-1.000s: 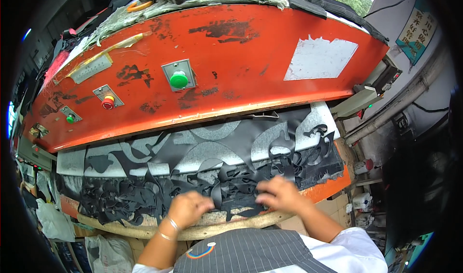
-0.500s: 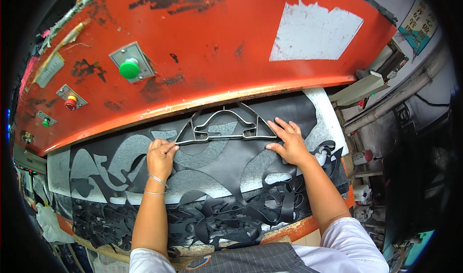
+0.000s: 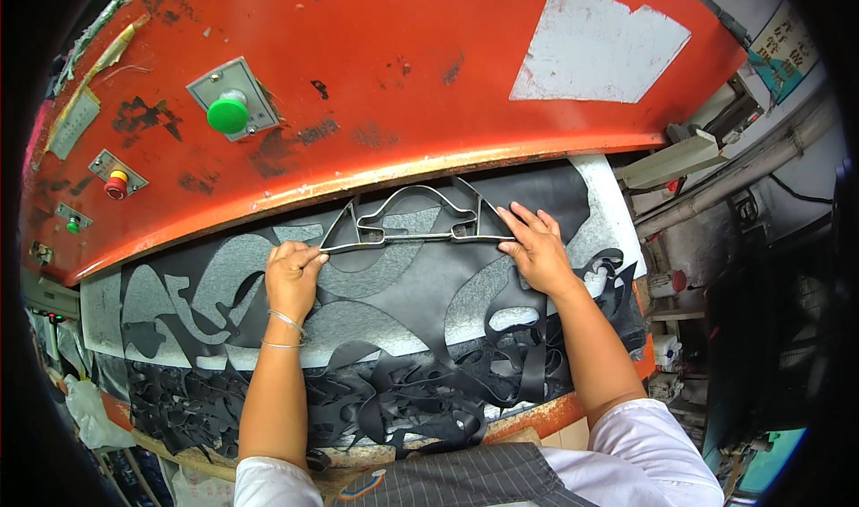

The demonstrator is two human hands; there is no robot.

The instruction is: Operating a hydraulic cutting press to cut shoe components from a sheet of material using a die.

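Observation:
A metal cutting die (image 3: 416,237), a steel strip bent into an arch between two pointed corners, lies on a black leather-like sheet (image 3: 420,283) right by the press's lower edge. My left hand (image 3: 293,270) pinches its left corner between thumb and fingers. At the opposite corner, my right hand (image 3: 540,249) holds the die with its thumb in front and its fingers reaching over the far side. The sheet has several curved cut-outs, through which a grey, worn surface shows. The die's far parts come close under the press edge.
The orange press front (image 3: 358,77) spans the far side, with a large green button (image 3: 227,113), a red knob (image 3: 116,187) and a torn white paper (image 3: 601,46). Tangled black scraps (image 3: 394,400) hang along the table's near edge. A white board (image 3: 613,203) shows under the sheet.
The whole view has shifted slightly, so the press and table sit a little higher. Both hands still hold the die, which keeps nearly the same place on the sheet.

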